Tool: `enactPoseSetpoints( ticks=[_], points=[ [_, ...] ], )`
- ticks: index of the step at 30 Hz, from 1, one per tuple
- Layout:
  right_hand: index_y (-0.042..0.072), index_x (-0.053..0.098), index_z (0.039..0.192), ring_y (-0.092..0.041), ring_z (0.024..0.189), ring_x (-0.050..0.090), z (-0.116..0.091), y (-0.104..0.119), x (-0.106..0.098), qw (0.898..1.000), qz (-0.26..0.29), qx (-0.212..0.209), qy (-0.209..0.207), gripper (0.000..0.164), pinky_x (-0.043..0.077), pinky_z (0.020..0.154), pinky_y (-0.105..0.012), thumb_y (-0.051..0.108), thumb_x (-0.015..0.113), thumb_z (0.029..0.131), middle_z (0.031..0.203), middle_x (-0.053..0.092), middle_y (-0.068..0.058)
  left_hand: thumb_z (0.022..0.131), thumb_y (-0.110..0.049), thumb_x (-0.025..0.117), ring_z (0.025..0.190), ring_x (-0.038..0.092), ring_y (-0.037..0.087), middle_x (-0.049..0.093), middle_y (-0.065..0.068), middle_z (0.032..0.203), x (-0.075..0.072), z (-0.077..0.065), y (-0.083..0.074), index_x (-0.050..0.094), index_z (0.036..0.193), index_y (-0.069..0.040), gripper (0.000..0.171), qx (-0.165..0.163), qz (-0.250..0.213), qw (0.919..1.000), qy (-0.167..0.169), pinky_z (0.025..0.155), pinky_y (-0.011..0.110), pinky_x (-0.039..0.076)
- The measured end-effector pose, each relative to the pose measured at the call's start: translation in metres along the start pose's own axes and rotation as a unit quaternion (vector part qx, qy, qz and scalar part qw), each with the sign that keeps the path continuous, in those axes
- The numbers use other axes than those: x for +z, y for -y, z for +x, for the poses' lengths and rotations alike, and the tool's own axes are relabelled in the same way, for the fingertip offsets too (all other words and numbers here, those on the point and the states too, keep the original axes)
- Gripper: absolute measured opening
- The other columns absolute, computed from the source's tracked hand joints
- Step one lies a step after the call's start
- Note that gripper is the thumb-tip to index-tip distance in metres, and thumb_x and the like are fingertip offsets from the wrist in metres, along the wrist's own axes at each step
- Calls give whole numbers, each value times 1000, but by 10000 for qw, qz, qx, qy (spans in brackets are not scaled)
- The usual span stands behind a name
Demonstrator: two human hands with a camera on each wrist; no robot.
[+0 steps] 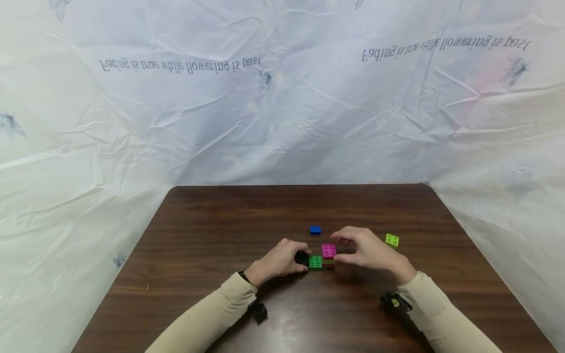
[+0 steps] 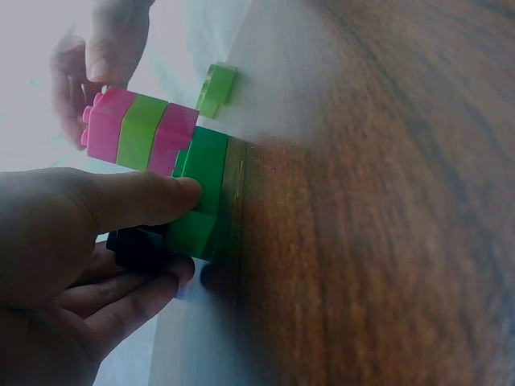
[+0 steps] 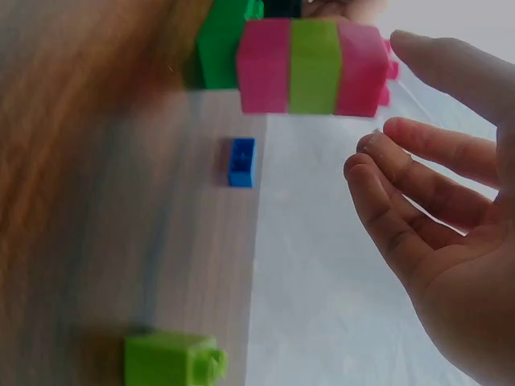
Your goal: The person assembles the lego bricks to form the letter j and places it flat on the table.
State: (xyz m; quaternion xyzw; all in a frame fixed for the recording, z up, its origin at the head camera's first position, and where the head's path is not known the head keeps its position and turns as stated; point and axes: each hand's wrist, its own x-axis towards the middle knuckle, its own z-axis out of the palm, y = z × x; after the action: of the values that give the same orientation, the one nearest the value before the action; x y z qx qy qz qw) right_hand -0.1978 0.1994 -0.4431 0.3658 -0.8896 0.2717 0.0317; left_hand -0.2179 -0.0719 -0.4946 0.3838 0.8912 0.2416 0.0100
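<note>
On the table stands a build of toy building bricks. At its right end, a column has a pink brick on top, a lime brick in the middle and another pink brick below, joined to a green base. A black brick sits at the left end. My left hand grips this left end, thumb on the green part and fingers beneath the black brick in the left wrist view. Beside the column top, my right hand has its fingers spread and relaxed around air, thumb tip close to the upper pink brick.
A small blue brick lies beyond the build. To the right, behind the right hand, is a loose lime brick. The brown wooden table ends at a white printed sheet hanging behind and at both sides.
</note>
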Motion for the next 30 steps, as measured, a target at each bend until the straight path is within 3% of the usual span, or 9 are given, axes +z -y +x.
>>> enactPoseSetpoints(
  ticks=[9,16,30],
  points=[
    [15,64,124,-22,98,66,-9,-10,-17,9993,-20,214,-313,47,54,82,-41,38,75,85,119,67,-4,79,-25,82,91,66,8,73,-3,106,2,0,0,71,107,-19,30,19,23,10000,-14,76,19,51],
    [13,64,125,-24,102,64,-15,-16,-27,9978,-185,507,-372,50,53,84,-39,42,74,85,121,66,-5,80,-25,82,90,65,6,73,-3,105,0,-1,0,71,107,-19,30,30,-2,10000,-20,74,18,51],
    [14,64,125,-25,106,64,-27,-25,-29,9960,-265,767,-366,52,52,86,-48,46,73,84,122,65,-5,79,-25,82,91,65,7,73,-4,104,1,-1,-3,71,106,-19,30,70,63,9999,-70,77,19,51]
  ],
)
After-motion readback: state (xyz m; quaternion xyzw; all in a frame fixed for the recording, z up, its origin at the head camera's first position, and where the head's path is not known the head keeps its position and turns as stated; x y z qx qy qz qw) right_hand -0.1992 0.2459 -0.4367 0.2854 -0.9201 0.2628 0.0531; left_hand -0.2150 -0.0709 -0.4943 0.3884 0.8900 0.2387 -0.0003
